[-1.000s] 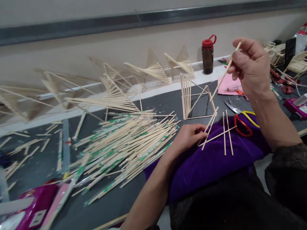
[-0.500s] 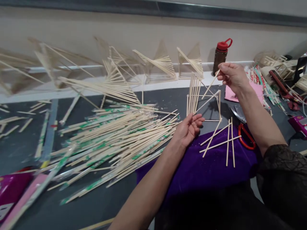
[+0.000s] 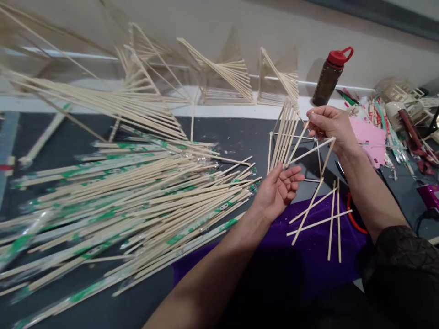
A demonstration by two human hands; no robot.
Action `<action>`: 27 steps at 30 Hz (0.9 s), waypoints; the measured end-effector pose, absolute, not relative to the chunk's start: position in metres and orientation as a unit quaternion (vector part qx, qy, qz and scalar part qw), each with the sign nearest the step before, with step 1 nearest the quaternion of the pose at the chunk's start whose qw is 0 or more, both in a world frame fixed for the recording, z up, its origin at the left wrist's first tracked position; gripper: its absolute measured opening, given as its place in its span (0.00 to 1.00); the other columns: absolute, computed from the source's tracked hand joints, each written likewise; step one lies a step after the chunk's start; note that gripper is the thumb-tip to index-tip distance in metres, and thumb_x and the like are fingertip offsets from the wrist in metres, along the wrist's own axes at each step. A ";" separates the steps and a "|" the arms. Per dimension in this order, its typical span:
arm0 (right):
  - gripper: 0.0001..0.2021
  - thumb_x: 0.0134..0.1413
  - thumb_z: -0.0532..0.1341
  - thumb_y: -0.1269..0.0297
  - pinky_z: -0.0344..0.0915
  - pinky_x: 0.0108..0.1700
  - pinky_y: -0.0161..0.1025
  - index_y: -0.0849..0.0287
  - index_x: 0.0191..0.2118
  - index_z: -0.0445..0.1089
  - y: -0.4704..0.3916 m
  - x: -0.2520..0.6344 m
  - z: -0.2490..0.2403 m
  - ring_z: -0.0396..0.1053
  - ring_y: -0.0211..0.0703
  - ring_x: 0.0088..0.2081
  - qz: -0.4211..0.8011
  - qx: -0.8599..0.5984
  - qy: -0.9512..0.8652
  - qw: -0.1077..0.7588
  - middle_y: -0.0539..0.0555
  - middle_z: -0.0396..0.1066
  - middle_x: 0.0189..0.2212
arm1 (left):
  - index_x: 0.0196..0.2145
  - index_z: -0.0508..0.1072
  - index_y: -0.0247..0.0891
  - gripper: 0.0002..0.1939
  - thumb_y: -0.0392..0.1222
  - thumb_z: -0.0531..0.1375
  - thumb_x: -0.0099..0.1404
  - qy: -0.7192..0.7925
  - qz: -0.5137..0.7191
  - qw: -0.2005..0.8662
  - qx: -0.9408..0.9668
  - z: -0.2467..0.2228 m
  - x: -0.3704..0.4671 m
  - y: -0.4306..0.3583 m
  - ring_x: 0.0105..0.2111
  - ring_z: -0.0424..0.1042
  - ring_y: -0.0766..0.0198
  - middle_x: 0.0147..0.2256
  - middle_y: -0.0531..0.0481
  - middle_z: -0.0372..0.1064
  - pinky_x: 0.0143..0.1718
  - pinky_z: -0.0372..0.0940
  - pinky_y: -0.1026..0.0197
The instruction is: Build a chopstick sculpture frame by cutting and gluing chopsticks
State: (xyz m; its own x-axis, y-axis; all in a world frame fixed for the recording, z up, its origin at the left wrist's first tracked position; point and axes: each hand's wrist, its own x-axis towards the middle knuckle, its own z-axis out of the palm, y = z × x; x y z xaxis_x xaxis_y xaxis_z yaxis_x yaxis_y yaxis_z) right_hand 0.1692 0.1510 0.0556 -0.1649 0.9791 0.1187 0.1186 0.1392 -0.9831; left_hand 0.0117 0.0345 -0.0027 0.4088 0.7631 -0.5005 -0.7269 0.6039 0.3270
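Note:
A small frame of pale sticks point(image 3: 283, 137) stands on the dark table, with a fan of sticks on its left side. My right hand point(image 3: 331, 125) pinches the upper end of a single stick point(image 3: 297, 145), which slants down beside the fan. At the frame's lower front corner is my left hand point(image 3: 281, 189), palm up with fingers loosely spread, its thumb near the bottom of the fan. Several loose sticks point(image 3: 317, 222) lie crossed on the purple cloth point(image 3: 274, 256) just in front.
A large heap of chopsticks point(image 3: 144, 201), some in green-marked wrappers, covers the left. Finished stick models point(image 3: 226, 77) line the wall. A bottle with a red cap point(image 3: 327, 80) stands behind; pink sheets point(image 3: 368, 139) and red-handled scissors point(image 3: 355, 219) are at the right.
The view has shifted and tilted. My right hand has come lower and closer to the fan, bringing the pinched stick down alongside it. My left hand remains by the frame's lower corner.

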 end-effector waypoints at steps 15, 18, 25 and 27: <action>0.14 0.47 0.68 0.54 0.55 0.17 0.27 0.60 0.34 0.71 0.151 0.166 0.052 0.69 0.30 0.21 0.474 -0.453 -0.599 0.460 0.49 0.72 0.24 | 0.37 0.75 0.29 0.18 0.42 0.49 0.72 0.349 0.460 0.816 0.040 -0.005 0.014 0.034 0.16 0.62 0.74 0.24 0.48 0.71 0.12 0.51 0.72; 0.16 0.45 0.69 0.53 0.55 0.17 0.27 0.60 0.33 0.71 0.151 0.165 0.052 0.69 0.31 0.21 0.479 -0.460 -0.590 0.459 0.49 0.72 0.24 | 0.37 0.74 0.30 0.16 0.42 0.50 0.72 0.355 0.467 0.809 0.042 -0.005 0.015 0.034 0.15 0.62 0.75 0.24 0.49 0.70 0.12 0.51 0.73; 0.17 0.42 0.69 0.54 0.55 0.17 0.27 0.60 0.37 0.75 0.151 0.164 0.051 0.68 0.31 0.21 0.509 -0.450 -0.560 0.474 0.50 0.73 0.25 | 0.36 0.74 0.32 0.12 0.42 0.54 0.70 0.365 0.475 0.798 0.070 -0.005 0.015 0.032 0.15 0.61 0.75 0.24 0.50 0.69 0.12 0.52 0.73; 0.17 0.43 0.69 0.55 0.54 0.17 0.27 0.61 0.37 0.76 0.153 0.164 0.049 0.68 0.30 0.21 0.503 -0.453 -0.558 0.479 0.51 0.73 0.26 | 0.37 0.74 0.32 0.12 0.42 0.55 0.69 0.369 0.473 0.797 0.072 -0.005 0.014 0.032 0.15 0.61 0.75 0.24 0.51 0.69 0.12 0.53 0.73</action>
